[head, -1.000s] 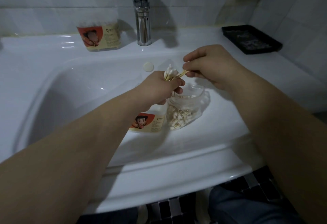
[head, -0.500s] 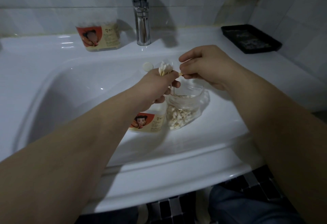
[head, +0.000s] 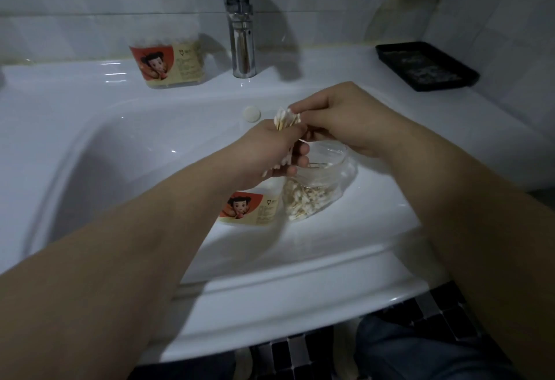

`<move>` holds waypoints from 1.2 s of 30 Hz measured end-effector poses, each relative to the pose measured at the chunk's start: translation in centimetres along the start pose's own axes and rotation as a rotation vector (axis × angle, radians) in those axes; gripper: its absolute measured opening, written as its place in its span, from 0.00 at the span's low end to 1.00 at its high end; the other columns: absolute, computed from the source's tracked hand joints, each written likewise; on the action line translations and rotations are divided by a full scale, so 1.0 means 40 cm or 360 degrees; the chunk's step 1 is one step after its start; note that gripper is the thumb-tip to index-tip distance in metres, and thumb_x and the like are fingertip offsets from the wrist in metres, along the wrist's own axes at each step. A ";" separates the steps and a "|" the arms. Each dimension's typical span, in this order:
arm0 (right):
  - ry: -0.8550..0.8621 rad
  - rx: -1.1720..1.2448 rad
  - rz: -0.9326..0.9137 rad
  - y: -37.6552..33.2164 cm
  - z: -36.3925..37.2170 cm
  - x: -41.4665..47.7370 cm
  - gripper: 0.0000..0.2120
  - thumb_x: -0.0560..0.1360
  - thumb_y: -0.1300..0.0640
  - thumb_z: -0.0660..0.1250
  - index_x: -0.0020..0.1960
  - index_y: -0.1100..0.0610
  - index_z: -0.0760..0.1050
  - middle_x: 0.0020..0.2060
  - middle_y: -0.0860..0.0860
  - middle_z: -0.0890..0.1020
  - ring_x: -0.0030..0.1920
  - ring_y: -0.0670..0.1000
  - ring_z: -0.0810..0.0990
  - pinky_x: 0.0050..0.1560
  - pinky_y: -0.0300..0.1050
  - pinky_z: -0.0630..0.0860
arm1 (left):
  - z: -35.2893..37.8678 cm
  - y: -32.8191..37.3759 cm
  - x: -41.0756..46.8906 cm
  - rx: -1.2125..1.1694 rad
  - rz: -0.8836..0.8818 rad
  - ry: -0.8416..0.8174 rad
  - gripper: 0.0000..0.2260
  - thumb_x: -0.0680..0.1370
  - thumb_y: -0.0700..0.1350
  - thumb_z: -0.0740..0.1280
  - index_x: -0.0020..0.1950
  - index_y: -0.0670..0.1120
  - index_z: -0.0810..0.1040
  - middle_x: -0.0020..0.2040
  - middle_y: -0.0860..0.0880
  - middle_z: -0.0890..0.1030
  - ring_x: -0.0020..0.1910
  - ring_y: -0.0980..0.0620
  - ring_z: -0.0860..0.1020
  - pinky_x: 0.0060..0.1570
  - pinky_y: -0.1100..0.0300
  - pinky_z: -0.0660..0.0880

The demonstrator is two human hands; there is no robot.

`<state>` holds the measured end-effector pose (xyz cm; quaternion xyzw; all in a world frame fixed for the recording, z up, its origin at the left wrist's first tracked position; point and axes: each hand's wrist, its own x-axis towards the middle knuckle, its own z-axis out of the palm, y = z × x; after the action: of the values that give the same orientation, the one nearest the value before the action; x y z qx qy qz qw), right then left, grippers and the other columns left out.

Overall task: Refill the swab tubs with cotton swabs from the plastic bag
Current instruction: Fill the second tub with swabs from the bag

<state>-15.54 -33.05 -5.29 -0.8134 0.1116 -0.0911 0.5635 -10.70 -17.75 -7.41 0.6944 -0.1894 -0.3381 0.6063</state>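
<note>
The left hand (head: 270, 151) grips a bundle of swabs (head: 286, 118), standing upright. The right hand (head: 339, 118), at its 3 o'clock, pinches their tips. The tub (head: 249, 208) sits at 6 o'clock below the left hand, which is the nearer, with the bag (head: 318, 196) touching it.

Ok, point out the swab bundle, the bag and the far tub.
swab bundle (head: 286, 117): head view, on the cotton tips.
bag (head: 315, 199): head view, on its swab-filled lower part.
far tub (head: 166, 63): head view, on its label.
</note>
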 end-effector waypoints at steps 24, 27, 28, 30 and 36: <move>-0.0821 -0.1639 0.0174 0.005 0.048 -0.039 0.11 0.74 0.57 0.69 0.56 0.49 0.80 0.45 0.45 0.82 0.42 0.46 0.78 0.38 0.41 0.73 | -0.020 0.005 0.013 -0.0330 -0.0045 0.0261 0.10 0.84 0.55 0.61 0.49 0.50 0.72 0.33 0.53 0.78 0.30 0.55 0.78 0.34 0.62 0.73; -0.0874 -0.1733 0.0199 0.014 0.058 -0.029 0.07 0.73 0.60 0.68 0.49 0.52 0.79 0.40 0.48 0.80 0.39 0.51 0.78 0.36 0.42 0.72 | -0.019 0.003 0.014 -0.0293 -0.0049 0.0251 0.10 0.84 0.55 0.61 0.50 0.49 0.72 0.33 0.52 0.79 0.31 0.54 0.78 0.36 0.60 0.73; -0.0881 -0.1753 0.0198 0.016 0.060 -0.027 0.06 0.74 0.61 0.67 0.47 0.52 0.78 0.39 0.48 0.80 0.39 0.51 0.78 0.36 0.43 0.72 | -0.020 0.003 0.013 -0.0283 -0.0051 0.0247 0.10 0.84 0.55 0.61 0.50 0.49 0.72 0.33 0.52 0.79 0.31 0.54 0.78 0.36 0.60 0.74; -0.0865 -0.1756 0.0180 0.018 0.060 -0.024 0.08 0.75 0.61 0.65 0.43 0.48 0.75 0.36 0.47 0.78 0.37 0.49 0.76 0.36 0.43 0.71 | -0.020 0.003 0.013 -0.0250 -0.0055 0.0242 0.10 0.84 0.55 0.61 0.50 0.49 0.72 0.34 0.52 0.79 0.32 0.54 0.78 0.37 0.60 0.74; -0.0833 -0.1641 0.0204 0.022 0.060 -0.030 0.10 0.76 0.55 0.69 0.38 0.46 0.72 0.33 0.44 0.76 0.35 0.46 0.75 0.35 0.42 0.70 | -0.018 -0.001 0.014 -0.0138 -0.0049 0.0218 0.10 0.84 0.55 0.62 0.50 0.49 0.73 0.35 0.53 0.80 0.33 0.54 0.78 0.36 0.61 0.75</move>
<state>-16.09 -30.85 -6.99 -0.9698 0.0476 0.2133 0.1079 -9.79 -17.60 -7.55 0.6919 -0.1219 -0.3070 0.6420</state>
